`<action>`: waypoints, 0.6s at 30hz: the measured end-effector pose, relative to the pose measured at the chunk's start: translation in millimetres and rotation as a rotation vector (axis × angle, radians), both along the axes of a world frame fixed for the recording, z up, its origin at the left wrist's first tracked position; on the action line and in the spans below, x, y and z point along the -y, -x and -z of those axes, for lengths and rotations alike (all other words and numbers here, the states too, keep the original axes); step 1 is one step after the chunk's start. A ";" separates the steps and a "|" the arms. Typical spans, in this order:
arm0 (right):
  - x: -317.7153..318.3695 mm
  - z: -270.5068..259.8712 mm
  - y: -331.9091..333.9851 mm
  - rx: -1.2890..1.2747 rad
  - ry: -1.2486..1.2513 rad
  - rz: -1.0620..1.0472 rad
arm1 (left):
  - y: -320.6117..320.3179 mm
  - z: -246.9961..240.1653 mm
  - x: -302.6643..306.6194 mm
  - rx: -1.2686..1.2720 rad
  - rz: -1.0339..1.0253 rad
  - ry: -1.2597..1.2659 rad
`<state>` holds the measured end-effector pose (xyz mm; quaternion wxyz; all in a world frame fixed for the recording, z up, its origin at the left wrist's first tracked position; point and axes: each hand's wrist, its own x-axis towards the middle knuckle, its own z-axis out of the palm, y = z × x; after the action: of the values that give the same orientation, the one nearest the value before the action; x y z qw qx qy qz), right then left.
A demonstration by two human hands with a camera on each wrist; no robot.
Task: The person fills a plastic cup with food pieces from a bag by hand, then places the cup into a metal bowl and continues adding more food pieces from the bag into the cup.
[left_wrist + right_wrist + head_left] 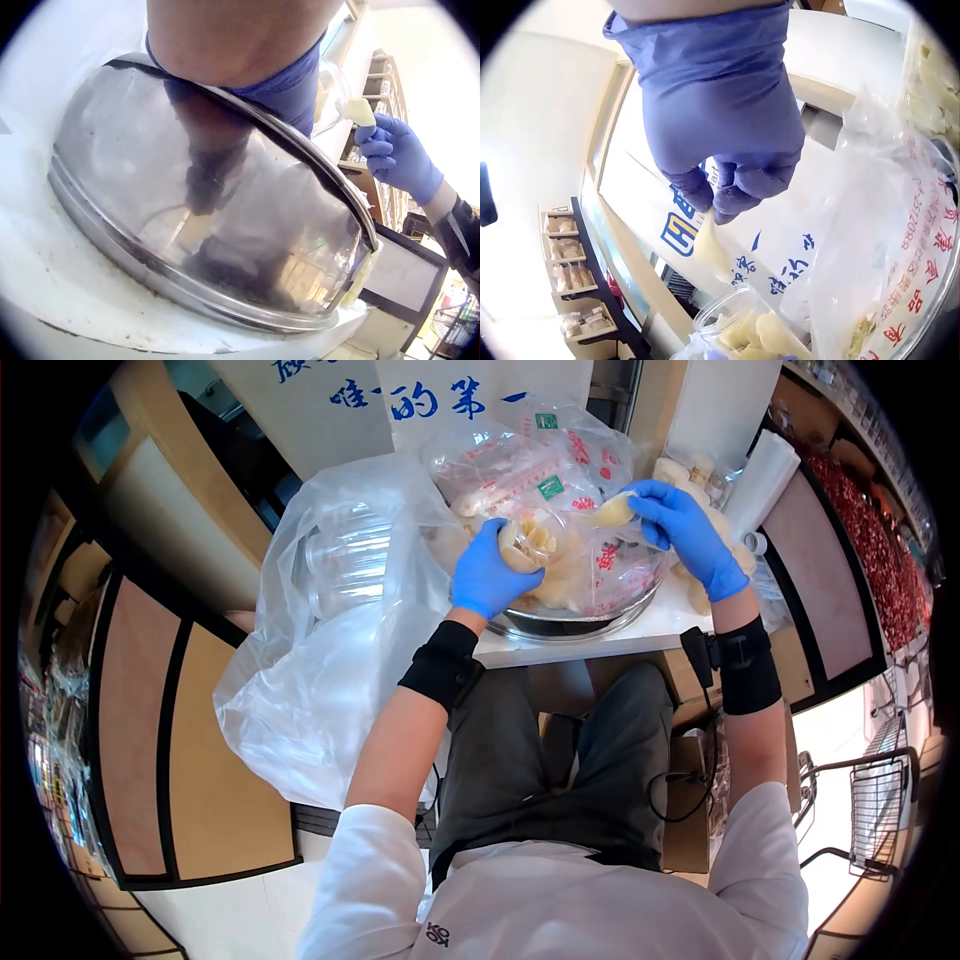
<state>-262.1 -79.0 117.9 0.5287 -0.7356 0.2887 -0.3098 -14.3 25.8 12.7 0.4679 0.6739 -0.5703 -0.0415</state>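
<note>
Right hand (721, 120) grips a pale slice (713, 253) jutting toward the jar (741, 313).

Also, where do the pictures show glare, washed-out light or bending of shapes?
Head: edges curve, corners black, shine on the large plastic bag, floor at right very white. Left wrist: reflections on the steel bowl, upper right washed out. Right wrist: lower left washed out.
</note>
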 end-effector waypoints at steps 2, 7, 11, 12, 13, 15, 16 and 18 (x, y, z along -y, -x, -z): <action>-12.1 -1.2 -13.1 -0.005 0.014 -0.011 | -0.7 -2.5 -2.9 -0.025 0.062 -0.039; -23.6 5.2 -40.0 -0.059 0.089 -0.099 | -1.9 0.8 -4.6 -0.034 0.116 0.002; -36.3 1.1 -47.8 -0.318 0.463 -0.168 | -8.0 2.4 0.0 0.103 0.209 0.128; -38.9 -1.1 -48.3 -0.382 0.552 -0.198 | -8.8 4.6 1.7 0.102 0.211 0.130; -39.0 -0.8 -49.0 -0.384 0.553 -0.196 | -9.1 6.9 3.2 0.103 0.209 0.149; -38.0 3.1 -51.0 -0.390 0.676 -0.202 | -8.2 7.9 3.4 0.104 0.208 0.169; -39.7 8.7 -54.0 -0.391 0.678 -0.200 | -7.0 6.7 1.4 0.106 0.209 0.134; -47.9 24.2 -62.4 -0.423 0.861 -0.062 | -7.0 6.7 0.9 0.105 0.210 0.099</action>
<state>-199.7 -31.1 93.7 0.1149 -0.9428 0.2134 -0.2289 -7.2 24.9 6.0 0.4633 0.5876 -0.6628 -0.0269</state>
